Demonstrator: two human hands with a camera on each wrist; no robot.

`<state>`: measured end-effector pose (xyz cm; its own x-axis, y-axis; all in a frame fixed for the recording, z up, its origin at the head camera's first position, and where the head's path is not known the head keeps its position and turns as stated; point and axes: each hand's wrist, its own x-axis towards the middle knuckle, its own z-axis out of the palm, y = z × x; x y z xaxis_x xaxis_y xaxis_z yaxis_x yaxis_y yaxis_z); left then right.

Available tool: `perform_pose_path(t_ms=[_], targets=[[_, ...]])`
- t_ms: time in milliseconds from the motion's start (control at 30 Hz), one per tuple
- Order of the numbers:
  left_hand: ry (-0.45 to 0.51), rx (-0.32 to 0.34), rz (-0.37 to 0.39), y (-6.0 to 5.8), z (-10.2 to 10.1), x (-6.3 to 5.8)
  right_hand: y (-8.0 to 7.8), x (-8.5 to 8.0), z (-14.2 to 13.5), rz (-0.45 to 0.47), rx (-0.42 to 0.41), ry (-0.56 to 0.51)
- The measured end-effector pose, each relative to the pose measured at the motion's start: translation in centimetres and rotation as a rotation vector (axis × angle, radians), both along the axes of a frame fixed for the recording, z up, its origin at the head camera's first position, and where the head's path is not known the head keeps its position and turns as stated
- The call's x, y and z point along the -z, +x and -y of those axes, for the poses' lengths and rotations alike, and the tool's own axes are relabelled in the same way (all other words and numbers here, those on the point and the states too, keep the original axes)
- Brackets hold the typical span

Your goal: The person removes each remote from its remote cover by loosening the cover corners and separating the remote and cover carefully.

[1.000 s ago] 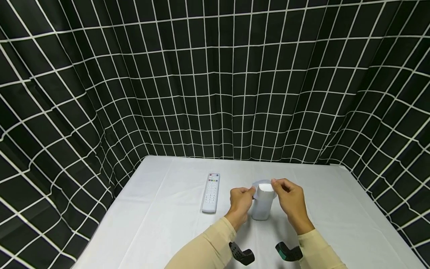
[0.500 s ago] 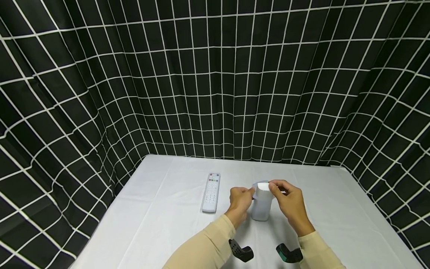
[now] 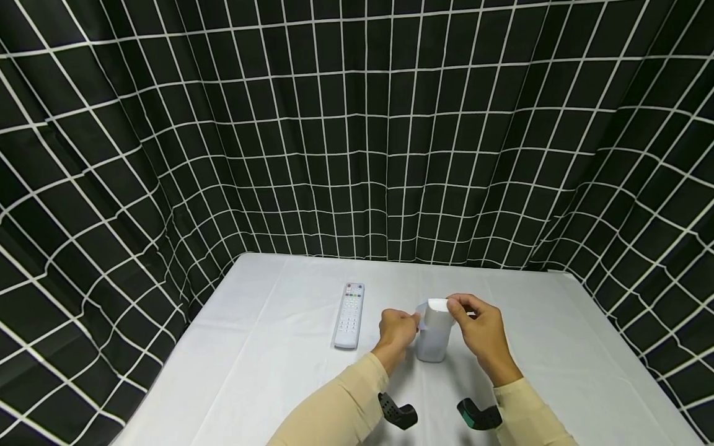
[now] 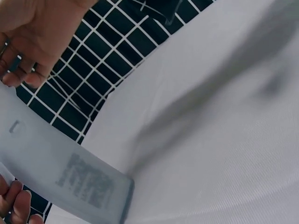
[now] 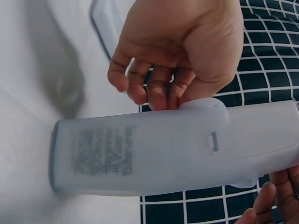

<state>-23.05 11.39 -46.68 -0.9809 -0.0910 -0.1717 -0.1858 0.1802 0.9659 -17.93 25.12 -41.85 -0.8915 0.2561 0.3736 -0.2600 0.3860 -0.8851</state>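
A white remote control [image 5: 264, 135] stands upright, partly inside a translucent silicone sleeve [image 3: 432, 347] whose foot rests on the table. Its white end sticks out above the sleeve's mouth, and a printed label shows blurred through the sleeve [image 4: 70, 172]. On the left side my left hand [image 3: 397, 328] pinches the flared lip of the sleeve between thumb and finger. My right hand [image 3: 482, 325] pinches the opposite lip, close to the remote's upper corner. In the right wrist view the left hand [image 5: 182, 51] is above the sleeve, with the right hand's fingers [image 5: 275, 196] below.
Another white remote control [image 3: 349, 316] with buttons up lies on the white-covered table [image 3: 268, 347], left of the hands. Black curtain with a white grid [image 3: 318, 155] surrounds the back and sides. Dark wrist devices [image 3: 398, 412] sit at both wrists.
My right fingers have shifted slightly left, from the spread lip to close against the remote's upper corner. The left hand keeps its pinch. The whole head view has shifted slightly.
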Motion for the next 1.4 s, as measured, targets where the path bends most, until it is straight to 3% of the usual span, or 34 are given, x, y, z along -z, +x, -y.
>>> perform_pose_path(t_ms=[433, 667, 867, 1400], targets=[[-0.133, 0.07, 0.028, 0.0, -0.1, 1.2, 0.2, 0.0, -0.1, 0.011, -0.003, 0.012], [-0.227, 0.11, -0.053, -0.4, 0.1, 2.0, 0.0, 0.4, 0.0, 0.031, 0.004, 0.012], [-0.314, 0.142, -0.077, -0.7, 0.0, 2.6, -0.1, 0.4, -0.2, 0.018, 0.018, 0.029], [-0.371, 0.165, -0.05, -0.4, -0.3, 3.8, 0.1, 0.5, -0.4, -0.025, -0.007, 0.035]])
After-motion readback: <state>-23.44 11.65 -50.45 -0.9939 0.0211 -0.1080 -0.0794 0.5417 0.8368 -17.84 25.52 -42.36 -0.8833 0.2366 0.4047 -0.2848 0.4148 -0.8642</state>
